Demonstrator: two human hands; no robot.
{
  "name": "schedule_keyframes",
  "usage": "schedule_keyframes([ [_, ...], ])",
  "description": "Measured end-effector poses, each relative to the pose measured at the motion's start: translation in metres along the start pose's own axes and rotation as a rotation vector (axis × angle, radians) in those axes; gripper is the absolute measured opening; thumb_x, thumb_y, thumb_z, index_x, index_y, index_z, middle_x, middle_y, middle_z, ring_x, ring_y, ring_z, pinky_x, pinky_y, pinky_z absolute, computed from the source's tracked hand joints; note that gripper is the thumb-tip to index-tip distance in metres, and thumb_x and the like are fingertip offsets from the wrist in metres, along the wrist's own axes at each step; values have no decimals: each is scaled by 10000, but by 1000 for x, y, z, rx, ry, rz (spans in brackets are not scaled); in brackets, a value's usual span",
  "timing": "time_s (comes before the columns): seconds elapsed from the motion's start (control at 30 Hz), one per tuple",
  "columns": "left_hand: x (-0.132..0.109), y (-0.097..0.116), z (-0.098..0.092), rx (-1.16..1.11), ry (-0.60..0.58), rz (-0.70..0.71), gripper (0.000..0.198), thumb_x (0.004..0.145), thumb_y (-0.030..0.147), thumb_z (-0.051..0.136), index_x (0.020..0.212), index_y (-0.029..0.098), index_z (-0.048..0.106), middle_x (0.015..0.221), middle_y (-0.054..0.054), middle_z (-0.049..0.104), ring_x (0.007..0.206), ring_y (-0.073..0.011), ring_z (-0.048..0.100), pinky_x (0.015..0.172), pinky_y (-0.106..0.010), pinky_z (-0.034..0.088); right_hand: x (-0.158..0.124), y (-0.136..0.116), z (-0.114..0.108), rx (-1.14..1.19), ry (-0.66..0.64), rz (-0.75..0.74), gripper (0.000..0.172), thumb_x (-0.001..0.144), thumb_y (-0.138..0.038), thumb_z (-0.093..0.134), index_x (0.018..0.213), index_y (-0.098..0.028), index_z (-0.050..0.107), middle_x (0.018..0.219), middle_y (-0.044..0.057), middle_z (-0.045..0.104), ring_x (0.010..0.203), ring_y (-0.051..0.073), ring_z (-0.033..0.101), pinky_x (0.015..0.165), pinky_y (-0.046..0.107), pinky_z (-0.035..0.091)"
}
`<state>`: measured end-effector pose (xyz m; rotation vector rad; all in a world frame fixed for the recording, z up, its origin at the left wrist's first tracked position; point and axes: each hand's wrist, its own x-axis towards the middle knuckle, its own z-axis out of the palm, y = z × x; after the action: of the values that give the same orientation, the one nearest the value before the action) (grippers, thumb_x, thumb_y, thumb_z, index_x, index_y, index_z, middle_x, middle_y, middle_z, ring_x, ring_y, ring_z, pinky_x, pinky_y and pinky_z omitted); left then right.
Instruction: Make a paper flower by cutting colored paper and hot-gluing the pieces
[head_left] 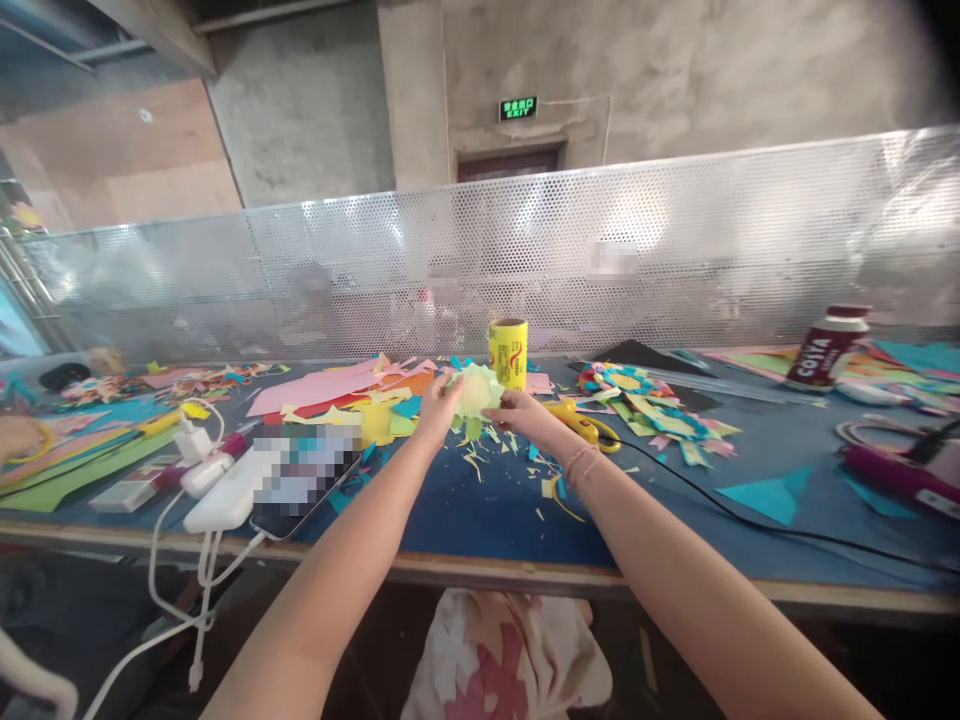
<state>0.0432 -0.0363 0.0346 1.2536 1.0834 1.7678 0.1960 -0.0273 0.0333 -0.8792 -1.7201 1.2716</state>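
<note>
"Left hand (439, 408): state its pose."

"Forearm extends across the desk's (487, 535) front edge, hand raised and turned inward, fingers clamped on the left rim of the paper flower (477, 394)."

"Right hand (519, 410): state its pose."

"Forearm extends across the same edge, angled inward; fingers bent, tips at the flower's lower right rim. Whether they pinch it cannot be told at this size."

"Locate the flower relative to the hands."

"Between them, held above the desk and set back from the front edge. Yellow roll (510, 352) stands upright just behind it, toward the far edge. Yellow corded tool (595, 431) lies beside the right wrist; paper scraps (547, 488) litter the surface below."
</note>
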Motion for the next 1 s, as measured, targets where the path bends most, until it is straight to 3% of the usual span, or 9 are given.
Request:
schedule_keyframes([
  [0.17, -1, -1, 0, -68, -59, 47, 313, 636, 439, 701, 657, 146, 593, 565, 17, 541, 544, -97, 499, 541, -208, 381, 0, -2, 1, -45, 30, 17, 421, 533, -447, 761, 752, -181, 519, 734, 1, 545, 657, 108, 510, 535, 209, 434],
  [0.33, 1, -4, -1, -107, -160, 3, 320, 624, 445, 710, 727, 152, 632, 659, -9, 614, 618, -123, 563, 596, -226, 426, 4, 1, -3, -91, 142, -21, 439, 594, -569, 676, 705, -185, 495, 675, -11, 495, 596, 96, 465, 507, 219, 432],
  [0.6, 4, -13, 3, -108, -222, -110, 410, 618, 463, 715, 860, 140, 642, 768, -43, 668, 682, -156, 619, 640, -258, 474, 9, 6, -9, -44, 201, -144, 553, 526, -564, 728, 555, -193, 319, 525, -70, 335, 486, 53, 345, 467, 206, 348],
  [0.8, 3, -16, 2, -1, -209, -74, 419, 650, 413, 718, 966, 157, 622, 923, -66, 674, 808, -174, 630, 716, -277, 485, 11, 10, -12, -26, 206, -138, 504, 553, -545, 720, 578, -191, 362, 551, -60, 389, 506, 64, 381, 480, 206, 367],
  [1.0, 5, -16, -3, 202, -210, 81, 427, 646, 391, 724, 970, 134, 619, 935, -84, 670, 841, -194, 620, 721, -277, 485, 11, 9, -10, -20, 194, -85, 460, 539, -558, 718, 650, -191, 463, 617, -27, 489, 570, 96, 450, 498, 219, 405],
])
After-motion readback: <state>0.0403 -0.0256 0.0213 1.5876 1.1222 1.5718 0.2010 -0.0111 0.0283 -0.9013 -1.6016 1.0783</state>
